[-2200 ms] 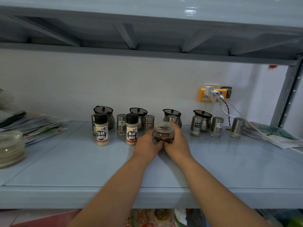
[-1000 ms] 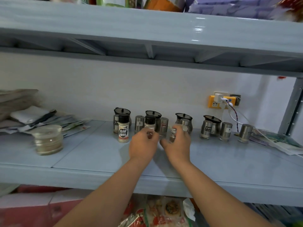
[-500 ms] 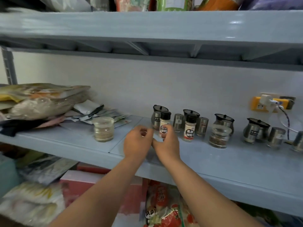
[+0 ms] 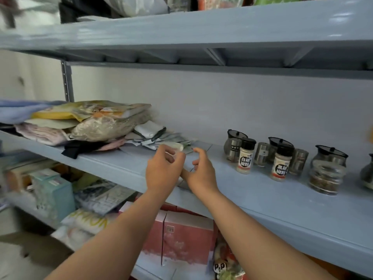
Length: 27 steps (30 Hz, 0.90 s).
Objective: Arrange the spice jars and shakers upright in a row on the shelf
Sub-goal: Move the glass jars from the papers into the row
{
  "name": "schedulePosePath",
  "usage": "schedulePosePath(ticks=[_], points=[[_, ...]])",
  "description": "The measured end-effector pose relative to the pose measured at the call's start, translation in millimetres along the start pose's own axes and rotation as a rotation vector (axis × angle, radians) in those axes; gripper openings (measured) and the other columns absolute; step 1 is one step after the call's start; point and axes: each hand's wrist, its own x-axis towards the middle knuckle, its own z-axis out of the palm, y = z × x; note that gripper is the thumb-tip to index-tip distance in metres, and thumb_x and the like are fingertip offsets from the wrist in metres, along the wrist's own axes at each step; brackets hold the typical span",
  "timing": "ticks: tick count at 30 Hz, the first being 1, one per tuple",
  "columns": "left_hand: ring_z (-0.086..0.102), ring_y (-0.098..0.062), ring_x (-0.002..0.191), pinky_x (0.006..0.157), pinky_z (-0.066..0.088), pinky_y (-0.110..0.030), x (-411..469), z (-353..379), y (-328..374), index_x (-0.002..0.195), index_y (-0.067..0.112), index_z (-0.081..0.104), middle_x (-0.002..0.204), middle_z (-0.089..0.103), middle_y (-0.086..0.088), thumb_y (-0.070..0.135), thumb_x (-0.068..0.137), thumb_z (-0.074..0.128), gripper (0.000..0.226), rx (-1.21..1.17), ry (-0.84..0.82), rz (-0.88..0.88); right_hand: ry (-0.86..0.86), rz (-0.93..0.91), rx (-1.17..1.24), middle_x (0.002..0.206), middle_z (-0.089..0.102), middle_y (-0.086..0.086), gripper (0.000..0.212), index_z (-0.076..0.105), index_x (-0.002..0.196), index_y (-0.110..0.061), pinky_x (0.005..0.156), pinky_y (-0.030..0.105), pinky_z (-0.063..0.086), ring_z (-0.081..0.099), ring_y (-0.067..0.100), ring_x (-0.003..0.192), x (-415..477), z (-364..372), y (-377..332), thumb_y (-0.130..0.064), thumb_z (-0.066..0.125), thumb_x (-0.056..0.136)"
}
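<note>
On the blue shelf (image 4: 262,201) my left hand (image 4: 161,172) curls around a small clear jar with a pale lid (image 4: 174,146); only the lid shows above my fingers. My right hand (image 4: 201,174) is just right of it, fingers apart and holding nothing. Further right stand a white-pepper shaker (image 4: 245,158), a black-pepper shaker (image 4: 281,164) and a clear jar of dark spice (image 4: 325,178), all upright. Behind them are steel shakers (image 4: 261,153) and black-lidded glass pots (image 4: 235,136).
A heap of bags and packets (image 4: 96,120) fills the shelf's left part, right up to the jar. A metal upright (image 4: 67,81) stands at far left, and the upper shelf (image 4: 201,27) hangs overhead. Pink boxes (image 4: 181,239) sit on the level below.
My view has swung left. Both hands left the dark-spice jar standing beside the pepper shakers and moved left to the pale-lidded jar, which my left hand now wraps.
</note>
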Motion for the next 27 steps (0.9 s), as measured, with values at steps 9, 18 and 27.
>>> schedulePosePath(ticks=[9,18,27], points=[[0.047,-0.017,0.090,0.067,0.033,-0.020,26,-5,-26,0.102,0.019,0.043,0.096,0.046,0.001,0.021,0.073,0.070,0.039,-0.041,0.036,0.069,-0.021,-0.042,0.033,0.122,0.048,0.006,0.077,0.034,0.138,-0.028,0.086,0.030,0.045,0.053,0.020,0.106,16,21,-9,-0.025,0.076,0.073],[0.052,-0.017,0.106,0.083,0.043,-0.026,40,-1,-42,0.127,0.035,0.043,0.121,0.050,-0.002,0.030,0.081,0.065,0.052,-0.080,-0.178,0.039,-0.151,0.001,0.109,0.128,0.053,0.003,0.073,0.033,0.141,-0.034,0.089,0.028,0.049,0.055,0.013,0.101,24,24,-10,-0.011,0.065,0.079],[0.058,-0.023,0.098,0.075,0.044,-0.028,38,2,-47,0.121,0.033,0.048,0.111,0.059,-0.006,0.029,0.082,0.063,0.042,-0.039,-0.179,0.070,-0.141,0.003,0.108,0.122,0.056,0.001,0.069,0.040,0.136,-0.039,0.091,0.036,0.053,0.059,0.014,0.099,27,25,-4,-0.001,0.053,0.080]])
